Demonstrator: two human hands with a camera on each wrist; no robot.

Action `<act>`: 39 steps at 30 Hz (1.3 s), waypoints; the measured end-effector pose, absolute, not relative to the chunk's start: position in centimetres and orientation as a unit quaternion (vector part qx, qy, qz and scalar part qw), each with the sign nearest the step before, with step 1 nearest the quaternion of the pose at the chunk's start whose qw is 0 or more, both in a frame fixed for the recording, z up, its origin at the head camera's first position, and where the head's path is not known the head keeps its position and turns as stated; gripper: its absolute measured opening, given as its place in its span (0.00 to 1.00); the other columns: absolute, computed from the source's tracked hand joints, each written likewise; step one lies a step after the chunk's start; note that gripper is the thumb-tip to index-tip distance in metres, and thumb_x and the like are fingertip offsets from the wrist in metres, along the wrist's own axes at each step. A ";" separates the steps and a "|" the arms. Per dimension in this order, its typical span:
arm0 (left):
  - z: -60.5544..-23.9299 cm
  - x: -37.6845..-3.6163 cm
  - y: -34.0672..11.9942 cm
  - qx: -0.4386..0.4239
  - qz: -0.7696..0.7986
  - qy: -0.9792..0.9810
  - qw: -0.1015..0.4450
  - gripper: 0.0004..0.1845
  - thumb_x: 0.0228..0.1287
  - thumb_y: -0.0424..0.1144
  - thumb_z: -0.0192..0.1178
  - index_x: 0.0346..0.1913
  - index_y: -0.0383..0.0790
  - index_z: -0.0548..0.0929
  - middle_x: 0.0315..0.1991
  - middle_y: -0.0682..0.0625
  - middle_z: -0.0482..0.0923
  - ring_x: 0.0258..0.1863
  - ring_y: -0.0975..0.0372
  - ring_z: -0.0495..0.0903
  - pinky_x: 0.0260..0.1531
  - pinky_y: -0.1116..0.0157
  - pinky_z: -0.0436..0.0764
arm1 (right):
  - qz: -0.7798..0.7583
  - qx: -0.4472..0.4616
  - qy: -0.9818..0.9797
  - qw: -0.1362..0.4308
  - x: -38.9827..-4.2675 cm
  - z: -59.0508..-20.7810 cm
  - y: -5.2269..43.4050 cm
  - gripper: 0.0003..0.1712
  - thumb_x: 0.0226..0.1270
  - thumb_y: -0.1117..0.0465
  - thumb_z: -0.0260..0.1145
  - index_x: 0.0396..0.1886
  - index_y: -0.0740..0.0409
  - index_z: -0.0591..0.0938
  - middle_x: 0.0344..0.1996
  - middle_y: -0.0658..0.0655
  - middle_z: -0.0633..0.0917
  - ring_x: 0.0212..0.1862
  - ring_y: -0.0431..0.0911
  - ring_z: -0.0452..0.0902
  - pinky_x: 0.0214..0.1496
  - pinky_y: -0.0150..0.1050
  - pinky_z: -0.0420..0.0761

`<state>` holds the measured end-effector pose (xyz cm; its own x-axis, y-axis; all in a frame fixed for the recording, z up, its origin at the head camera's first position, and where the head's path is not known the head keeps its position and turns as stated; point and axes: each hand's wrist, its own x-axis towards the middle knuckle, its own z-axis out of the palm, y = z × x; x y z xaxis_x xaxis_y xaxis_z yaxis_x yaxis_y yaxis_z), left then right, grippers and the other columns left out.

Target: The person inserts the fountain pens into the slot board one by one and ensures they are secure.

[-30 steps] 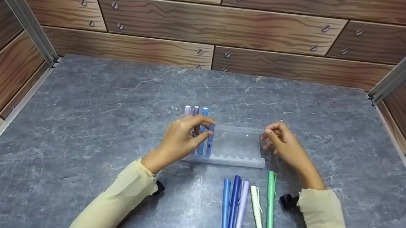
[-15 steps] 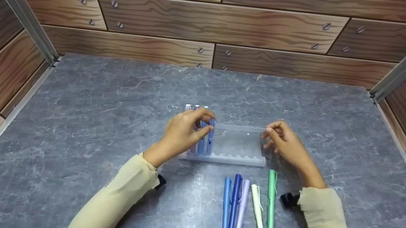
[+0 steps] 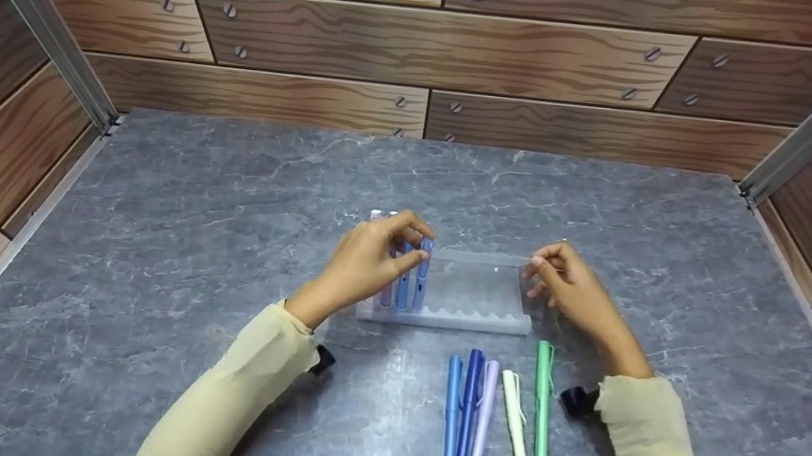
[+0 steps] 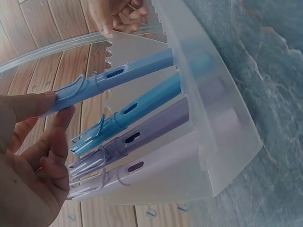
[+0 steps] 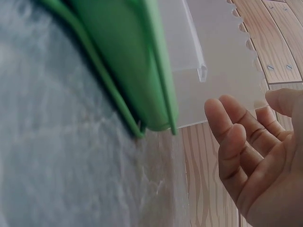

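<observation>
My left hand (image 3: 372,258) pinches the cap end of a periwinkle-blue pen (image 4: 128,73) between thumb and fingers. Its lower end stands in a slot of the clear pen rack (image 3: 475,288). Beside it in the rack are a bright blue pen (image 4: 147,106), a purple pen (image 4: 151,127) and a pale lilac pen (image 4: 147,163), partly hidden by the hand in the head view. At the rack's upper right corner, my right hand (image 3: 566,286) has thumb and index fingertip pinching the edge, its other fingers loosely bent.
In front of the rack lie a blue pen (image 3: 451,422), a dark blue pen (image 3: 468,416), a lilac pen (image 3: 483,425), a pale green pen (image 3: 518,436) and a green pen (image 3: 542,401). The grey marbled table (image 3: 229,187) meets wood-patterned walls.
My left hand has risen slightly along the periwinkle-blue pen toward its top; the pen stays in the rack. The right hand and the loose pens keep their places.
</observation>
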<state>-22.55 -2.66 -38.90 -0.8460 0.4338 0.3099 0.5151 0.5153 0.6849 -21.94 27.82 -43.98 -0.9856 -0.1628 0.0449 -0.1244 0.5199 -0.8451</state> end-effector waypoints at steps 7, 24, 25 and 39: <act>-38.8 -22.5 -2.5 -0.268 -0.387 -0.880 0.065 0.11 0.60 0.38 0.66 0.46 0.48 0.82 0.39 0.52 0.86 0.37 0.58 0.77 0.38 0.62 0.75 | -0.481 -0.079 0.873 0.023 -21.8 -44.1 27.9 0.18 0.77 0.54 0.49 0.51 0.65 0.69 0.42 0.66 0.83 0.30 0.39 0.82 0.27 0.33 0.76; -39.7 -22.4 -2.0 -0.253 -0.369 -0.883 0.142 0.14 0.58 0.35 0.67 0.49 0.48 0.84 0.30 0.53 0.81 0.27 0.60 0.76 0.25 0.68 0.71 | -0.469 -0.082 0.880 0.014 -21.8 -44.3 27.9 0.18 0.77 0.52 0.49 0.51 0.64 0.70 0.41 0.65 0.84 0.30 0.38 0.82 0.27 0.34 0.76; -39.8 -22.5 -2.0 -0.255 -0.370 -0.882 0.143 0.15 0.58 0.35 0.67 0.49 0.48 0.84 0.30 0.53 0.81 0.27 0.60 0.76 0.25 0.68 0.71 | -0.468 -0.082 0.880 0.013 -21.8 -44.2 28.0 0.18 0.77 0.52 0.49 0.51 0.64 0.70 0.41 0.65 0.84 0.30 0.38 0.82 0.27 0.34 0.77; -40.8 -21.4 -2.1 -0.280 -0.404 -0.869 0.051 0.24 0.58 0.45 0.68 0.57 0.45 0.79 0.34 0.52 0.82 0.26 0.62 0.76 0.24 0.72 0.71 | -0.480 -0.079 0.874 0.021 -21.8 -43.8 27.7 0.17 0.77 0.55 0.49 0.51 0.66 0.69 0.42 0.67 0.83 0.30 0.37 0.81 0.26 0.34 0.76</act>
